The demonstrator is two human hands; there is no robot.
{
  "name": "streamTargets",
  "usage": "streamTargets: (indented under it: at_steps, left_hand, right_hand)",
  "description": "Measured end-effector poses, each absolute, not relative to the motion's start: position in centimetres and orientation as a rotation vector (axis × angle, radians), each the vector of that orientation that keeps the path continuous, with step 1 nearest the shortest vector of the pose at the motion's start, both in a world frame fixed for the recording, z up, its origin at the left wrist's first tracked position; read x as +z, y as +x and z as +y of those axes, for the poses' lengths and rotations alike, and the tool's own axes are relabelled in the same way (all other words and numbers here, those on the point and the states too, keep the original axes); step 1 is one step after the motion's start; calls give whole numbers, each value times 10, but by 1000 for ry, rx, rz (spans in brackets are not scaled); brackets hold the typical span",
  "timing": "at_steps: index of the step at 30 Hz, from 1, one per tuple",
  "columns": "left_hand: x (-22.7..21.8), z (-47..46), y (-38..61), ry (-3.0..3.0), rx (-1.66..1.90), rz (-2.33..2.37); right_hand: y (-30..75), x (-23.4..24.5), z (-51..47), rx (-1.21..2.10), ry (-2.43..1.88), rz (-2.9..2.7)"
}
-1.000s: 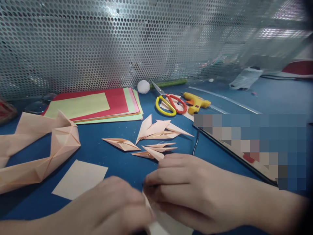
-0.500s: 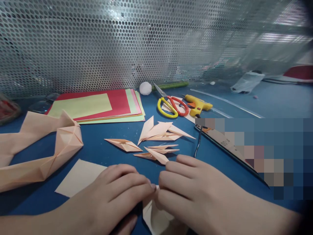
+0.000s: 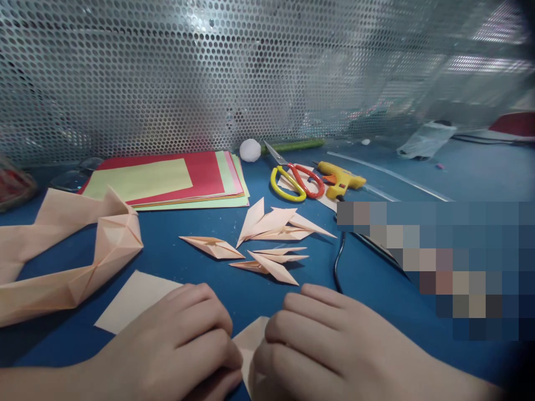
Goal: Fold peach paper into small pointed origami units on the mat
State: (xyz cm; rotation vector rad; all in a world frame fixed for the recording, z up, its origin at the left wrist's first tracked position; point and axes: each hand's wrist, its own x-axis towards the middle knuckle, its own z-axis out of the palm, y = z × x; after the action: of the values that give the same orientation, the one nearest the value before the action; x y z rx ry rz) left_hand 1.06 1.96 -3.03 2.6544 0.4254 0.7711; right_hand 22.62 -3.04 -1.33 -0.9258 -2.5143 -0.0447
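Between my two hands, low in the head view, lies a peach paper piece (image 3: 246, 341), partly folded and mostly covered by my fingers. My left hand (image 3: 179, 345) is closed, its thumb and fingertips pinched at the paper's left side. With curled fingers, my right hand (image 3: 317, 345) grips the same paper from the right; its fingertips are hidden. A flat peach paper square (image 3: 134, 301) lies partly under my left wrist. Just beyond my hands rest several folded paper petals (image 3: 271, 223), pointed at their ends.
At left sits a large folded peach paper strip (image 3: 112, 239). Behind are stacked coloured sheets (image 3: 204, 172), a white ball (image 3: 250, 150) by a green stem, scissors (image 3: 298, 181) and a yellow glue gun (image 3: 340, 177). A black cable (image 3: 336, 262) runs at right. A perforated metal panel (image 3: 167, 72) stands behind.
My left hand has drawn back left and its fingers have curled in, so the hands are farther apart. My right hand has shifted slightly down, and more of the paper's top edge shows.
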Motion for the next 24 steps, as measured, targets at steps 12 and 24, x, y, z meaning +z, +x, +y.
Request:
streamTargets:
  at_steps: [12, 24]
  left_hand:
    - [-34, 20, 10, 2721, 816, 407]
    - [-29, 19, 10, 2690, 738, 489]
  right_hand:
    - [223, -24, -38, 34, -1071, -2416]
    - [226, -23, -36, 271, -1033, -2378]
